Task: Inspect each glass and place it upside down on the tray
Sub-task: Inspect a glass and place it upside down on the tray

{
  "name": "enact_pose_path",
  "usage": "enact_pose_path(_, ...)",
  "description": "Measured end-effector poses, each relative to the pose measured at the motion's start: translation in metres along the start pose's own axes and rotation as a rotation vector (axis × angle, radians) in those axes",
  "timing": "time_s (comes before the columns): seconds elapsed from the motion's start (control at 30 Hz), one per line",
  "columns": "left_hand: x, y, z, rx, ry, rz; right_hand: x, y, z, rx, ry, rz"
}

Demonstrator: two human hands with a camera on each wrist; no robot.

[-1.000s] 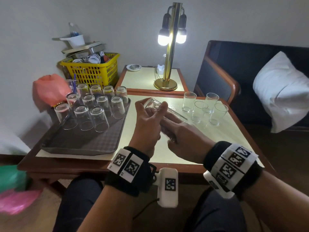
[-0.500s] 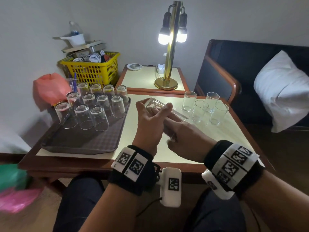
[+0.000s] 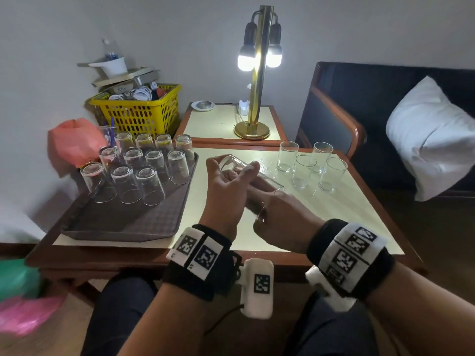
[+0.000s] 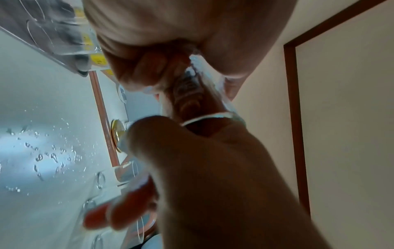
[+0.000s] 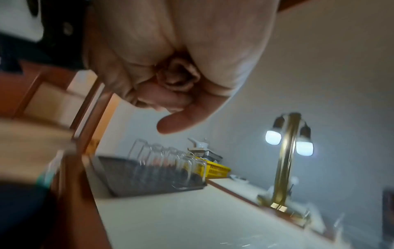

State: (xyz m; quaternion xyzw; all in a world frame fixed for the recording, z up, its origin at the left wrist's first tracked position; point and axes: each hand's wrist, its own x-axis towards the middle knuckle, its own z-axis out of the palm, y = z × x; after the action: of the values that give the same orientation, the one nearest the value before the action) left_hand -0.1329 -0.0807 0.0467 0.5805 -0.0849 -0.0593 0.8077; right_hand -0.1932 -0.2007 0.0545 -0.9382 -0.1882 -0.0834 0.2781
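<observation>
A clear glass (image 3: 267,179) lies on its side in the air over the middle of the table, held by both hands. My left hand (image 3: 232,173) curls round its base end, thumb on the far side. At the mouth end my right hand (image 3: 280,214) holds it; its fingertips are hidden. The left wrist view shows the glass (image 4: 200,101) between the left fingers (image 4: 147,69) and the right hand (image 4: 213,168). A dark tray (image 3: 123,222) on the table's left carries several upside-down glasses (image 3: 150,186) at its far end. Several upright glasses (image 3: 303,170) stand at the table's far right.
The near half of the tray is bare. A brass lamp (image 3: 254,124) stands lit on a side table behind. A yellow basket (image 3: 138,114) and a red bag (image 3: 74,142) sit beyond the tray. A dark sofa with a white pillow (image 3: 431,134) is on the right.
Both hands keep hold of the glass in nearly the same place. The left fingers have shifted slightly on it.
</observation>
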Motion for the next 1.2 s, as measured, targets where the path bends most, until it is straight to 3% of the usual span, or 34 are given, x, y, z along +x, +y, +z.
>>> enact_pose_path(0.1, -0.006, -0.006, 0.002, -0.102, -0.024, 0.077, 0.000, -0.008, -0.004, 0.955, -0.050, 0.254)
enact_pose_path(0.17, -0.009, -0.009, 0.005, -0.116, -0.064, 0.111, -0.004, -0.005, -0.007, 1.311, -0.087, 0.299)
enact_pose_path(0.23, -0.008, -0.013, 0.003, -0.087, -0.113, 0.067, -0.006, 0.001, -0.007, 1.222, -0.084, 0.314)
enact_pose_path(0.27, -0.006, -0.011, 0.000, -0.055, -0.118, 0.026, -0.006, 0.001, -0.007, 1.021, -0.066, 0.297)
enact_pose_path(0.37, 0.002, -0.008, -0.005, 0.029, -0.070, -0.088, -0.006, 0.007, -0.002, 0.063, -0.029, 0.137)
enact_pose_path(0.43, 0.001, -0.006, -0.005, 0.030, -0.046, -0.086, -0.008, 0.007, 0.002, -0.147, -0.039, 0.029)
enact_pose_path(0.5, -0.002, -0.008, -0.002, -0.037, -0.009, -0.044, -0.005, 0.007, 0.004, 0.071, -0.017, 0.022)
enact_pose_path(0.6, -0.007, -0.013, 0.000, -0.128, -0.001, 0.042, -0.003, -0.002, -0.003, 0.910, -0.092, 0.246)
enact_pose_path(0.67, -0.007, -0.015, 0.002, -0.115, -0.027, 0.052, -0.006, -0.001, -0.005, 1.231, -0.132, 0.298)
enact_pose_path(0.73, -0.006, -0.015, 0.000, -0.047, -0.060, 0.021, -0.007, 0.002, -0.004, 1.188, -0.100, 0.305)
enact_pose_path(0.77, -0.004, -0.012, -0.002, -0.007, -0.063, -0.020, -0.004, 0.005, -0.003, 0.996, -0.060, 0.275)
enact_pose_path(0.87, 0.000, -0.007, -0.006, 0.067, -0.036, -0.143, 0.003, 0.014, 0.002, 0.026, -0.034, 0.065)
enact_pose_path(0.9, 0.001, -0.007, -0.007, 0.063, -0.037, -0.147, 0.004, 0.015, 0.004, -0.098, -0.059, 0.029)
enact_pose_path(0.97, -0.003, -0.007, -0.004, 0.017, -0.021, -0.104, 0.004, 0.011, 0.005, 0.047, -0.064, 0.032)
enact_pose_path(1.1, -0.012, -0.014, -0.001, -0.127, -0.033, 0.091, -0.002, 0.001, -0.010, 1.186, -0.144, 0.275)
enact_pose_path(1.13, -0.012, -0.015, -0.001, -0.128, -0.057, 0.111, -0.004, 0.002, -0.013, 1.287, -0.145, 0.285)
enact_pose_path(1.2, -0.009, -0.014, -0.002, -0.077, -0.094, 0.092, -0.003, 0.004, -0.014, 1.137, -0.127, 0.283)
